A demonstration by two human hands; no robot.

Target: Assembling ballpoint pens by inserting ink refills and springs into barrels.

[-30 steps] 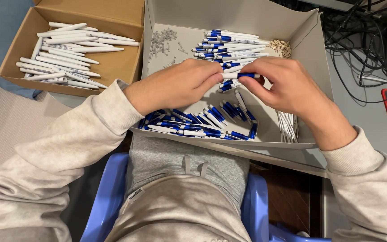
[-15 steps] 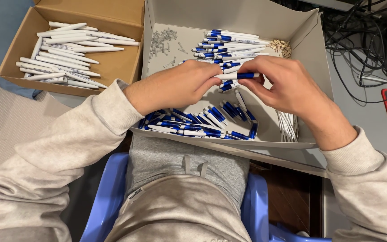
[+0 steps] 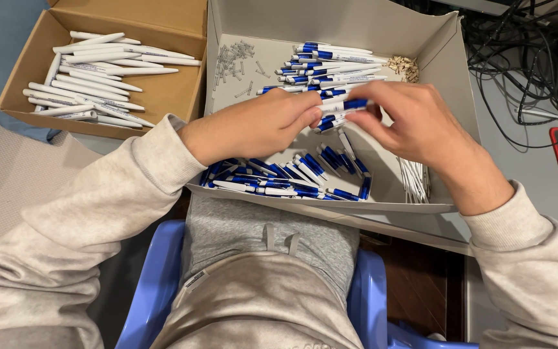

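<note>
Both hands meet over grey box: left hand and right hand pinch one blue-and-white pen between fingertips, above loose pen pile. White barrels fill cardboard box alongside.

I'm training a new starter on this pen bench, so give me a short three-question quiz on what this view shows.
1. True or false: the left hand and right hand both grip one blue and white pen.
2. What does the brown cardboard box hold? A) springs B) white pen barrels C) cables
3. Fill in: the small metal springs lie in the far left corner of the ___ box.

Key: 1 true; 2 B; 3 grey, the one that also holds the pile of blue and white pens.
</note>
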